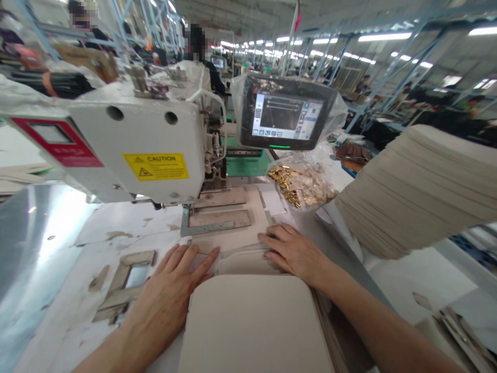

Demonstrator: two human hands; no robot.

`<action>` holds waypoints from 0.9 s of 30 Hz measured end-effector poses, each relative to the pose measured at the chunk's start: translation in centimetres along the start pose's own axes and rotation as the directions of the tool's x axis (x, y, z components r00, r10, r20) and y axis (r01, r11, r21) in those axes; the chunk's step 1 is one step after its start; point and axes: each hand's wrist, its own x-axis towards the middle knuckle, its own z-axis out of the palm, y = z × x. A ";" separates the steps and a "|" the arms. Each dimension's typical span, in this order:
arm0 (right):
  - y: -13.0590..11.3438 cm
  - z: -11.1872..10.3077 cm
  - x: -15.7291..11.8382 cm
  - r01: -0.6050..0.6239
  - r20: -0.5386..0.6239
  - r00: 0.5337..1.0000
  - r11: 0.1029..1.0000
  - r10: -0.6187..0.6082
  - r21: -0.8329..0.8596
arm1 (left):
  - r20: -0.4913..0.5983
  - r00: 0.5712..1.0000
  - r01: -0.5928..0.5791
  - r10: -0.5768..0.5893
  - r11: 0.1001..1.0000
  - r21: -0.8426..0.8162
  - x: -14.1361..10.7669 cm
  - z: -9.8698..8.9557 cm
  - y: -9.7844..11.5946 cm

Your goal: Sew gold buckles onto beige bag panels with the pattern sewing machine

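Observation:
A beige fabric panel (236, 242) lies flat on the white work surface, its far part beneath the clamp frame (207, 228) of a sewing machine (147, 129). My left hand (180, 272) rests on the panel's near left edge, fingers spread. On its right edge lies my right hand (293, 251), fingers stretched out and apart. Neither hand grips anything that I can see. Close in front of me, between my forearms, stands a stack of beige panels (252, 321) with rounded corners. The machine's needle is hidden behind its head.
A control screen (287, 114) stands behind the panel. Beside it sits a clear bag of gold-coloured metal pieces (298, 186). A tall leaning stack of beige pieces (423, 191) rises at the right. Cut-out templates (124, 285) lie at the left. Co-workers are in the background.

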 end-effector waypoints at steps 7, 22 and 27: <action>-0.5 -0.3 0.4 -0.061 0.010 0.998 0.998 0.062 -0.017 | 0.001 0.999 -0.043 0.043 0.999 -0.015 0.2 0.3 -0.9; 3.4 0.2 4.5 -0.087 0.117 0.991 0.988 0.071 0.130 | -0.004 0.996 -0.087 0.087 0.995 -0.053 -0.1 1.7 -1.7; 3.5 -0.3 5.9 -0.169 0.232 0.961 0.984 0.151 0.061 | 0.066 0.997 -0.036 0.046 0.989 -0.141 0.0 0.8 -1.5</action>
